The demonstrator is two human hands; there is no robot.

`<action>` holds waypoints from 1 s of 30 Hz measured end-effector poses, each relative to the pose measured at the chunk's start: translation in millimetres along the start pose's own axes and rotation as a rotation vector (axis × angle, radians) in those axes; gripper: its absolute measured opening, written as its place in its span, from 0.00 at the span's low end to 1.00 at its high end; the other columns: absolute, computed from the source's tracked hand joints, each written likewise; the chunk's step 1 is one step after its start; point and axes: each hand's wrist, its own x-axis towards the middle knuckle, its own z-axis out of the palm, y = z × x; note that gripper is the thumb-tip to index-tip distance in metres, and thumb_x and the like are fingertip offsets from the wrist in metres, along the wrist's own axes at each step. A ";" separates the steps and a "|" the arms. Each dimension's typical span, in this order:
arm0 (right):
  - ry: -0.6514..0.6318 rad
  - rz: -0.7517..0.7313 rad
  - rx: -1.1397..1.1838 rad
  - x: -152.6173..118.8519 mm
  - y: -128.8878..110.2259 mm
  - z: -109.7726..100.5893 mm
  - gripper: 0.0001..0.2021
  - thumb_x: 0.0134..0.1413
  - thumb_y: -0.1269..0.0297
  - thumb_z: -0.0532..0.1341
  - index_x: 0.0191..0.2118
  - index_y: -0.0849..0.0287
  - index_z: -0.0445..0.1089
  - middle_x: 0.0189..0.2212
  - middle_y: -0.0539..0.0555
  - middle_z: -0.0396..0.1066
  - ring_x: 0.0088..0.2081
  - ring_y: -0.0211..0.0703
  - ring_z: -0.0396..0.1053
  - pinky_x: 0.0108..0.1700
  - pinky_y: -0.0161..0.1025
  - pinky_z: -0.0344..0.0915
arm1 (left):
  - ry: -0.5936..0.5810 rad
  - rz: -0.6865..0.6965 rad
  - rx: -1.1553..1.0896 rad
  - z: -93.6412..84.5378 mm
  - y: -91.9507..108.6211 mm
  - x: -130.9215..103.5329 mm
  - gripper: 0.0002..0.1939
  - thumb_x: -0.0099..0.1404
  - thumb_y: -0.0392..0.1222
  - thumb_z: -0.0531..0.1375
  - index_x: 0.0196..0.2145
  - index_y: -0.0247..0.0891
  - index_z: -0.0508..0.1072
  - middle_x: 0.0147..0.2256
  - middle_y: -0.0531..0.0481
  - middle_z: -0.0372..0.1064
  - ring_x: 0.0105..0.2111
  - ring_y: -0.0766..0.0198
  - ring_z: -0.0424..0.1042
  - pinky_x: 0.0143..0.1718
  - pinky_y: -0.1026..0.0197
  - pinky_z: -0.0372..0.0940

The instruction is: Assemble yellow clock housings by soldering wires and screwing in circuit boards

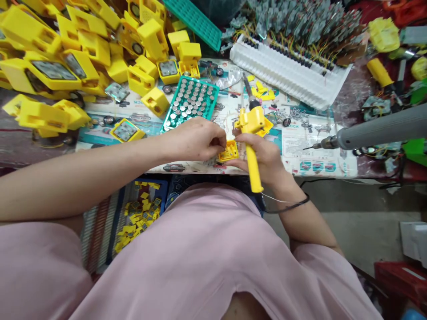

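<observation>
My left hand (200,138) is closed in a pinch above a small open yellow plastic housing (228,151) at the table's front edge; whatever its fingertips hold is hidden. My right hand (267,153) has a yellow-handled soldering gun (252,166) in its grip, with the dark tip pointing away from me. The thumb and fingers of this hand also reach the right side of the housing. Beyond my left hand lies a green tray (216,95) with many round metal discs. A yellow case with a circuit board (126,130) rests by my left forearm.
Yellow housings (90,44) are heaped at the back left. Wired circuit boards (300,26) stand in a white ribbed holder (283,73). A grey electric screwdriver (383,126) juts in from the right. A blue bin (163,195) of yellow pieces sits below the table.
</observation>
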 end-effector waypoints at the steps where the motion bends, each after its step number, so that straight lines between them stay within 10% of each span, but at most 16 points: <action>1: 0.064 0.006 -0.031 1.0 -4.3 -7.5 0.17 0.59 0.51 0.66 0.47 0.56 0.70 0.35 0.52 0.79 0.35 0.42 0.78 0.38 0.37 0.75 | -0.005 0.003 0.019 0.6 2.0 1.2 0.15 0.63 0.38 0.56 0.40 0.42 0.82 0.35 0.55 0.80 0.37 0.64 0.78 0.39 0.67 0.64; 8: 0.107 0.018 -0.164 -8.3 -26.2 -41.5 0.11 0.66 0.63 0.60 0.52 0.57 0.70 0.31 0.47 0.80 0.28 0.34 0.76 0.34 0.31 0.71 | 0.029 0.037 0.020 0.8 -0.3 10.1 0.12 0.63 0.38 0.57 0.38 0.41 0.81 0.37 0.52 0.80 0.39 0.62 0.77 0.43 0.64 0.65; 19: -0.061 0.156 -0.313 -15.4 -18.3 32.0 0.26 0.58 0.45 0.64 0.54 0.58 0.68 0.40 0.61 0.76 0.45 0.58 0.74 0.48 0.51 0.70 | 0.069 -0.036 -0.016 1.0 -7.4 -6.0 0.13 0.65 0.37 0.56 0.41 0.37 0.80 0.36 0.50 0.79 0.36 0.63 0.77 0.38 0.65 0.65; 26: -0.273 0.017 0.149 4.3 10.1 9.4 0.25 0.58 0.54 0.67 0.57 0.55 0.64 0.54 0.59 0.74 0.53 0.50 0.75 0.51 0.45 0.74 | -0.019 -0.013 -0.160 3.6 -3.8 -27.5 0.12 0.66 0.37 0.55 0.39 0.39 0.80 0.35 0.53 0.80 0.35 0.67 0.77 0.38 0.68 0.65; 30: -0.121 -0.008 -0.008 10.0 0.2 -12.9 0.15 0.57 0.53 0.67 0.45 0.56 0.72 0.35 0.51 0.80 0.35 0.42 0.79 0.38 0.36 0.74 | 0.047 -0.097 -0.099 8.5 -1.4 -21.3 0.13 0.66 0.38 0.56 0.41 0.39 0.80 0.36 0.52 0.81 0.37 0.65 0.78 0.38 0.67 0.65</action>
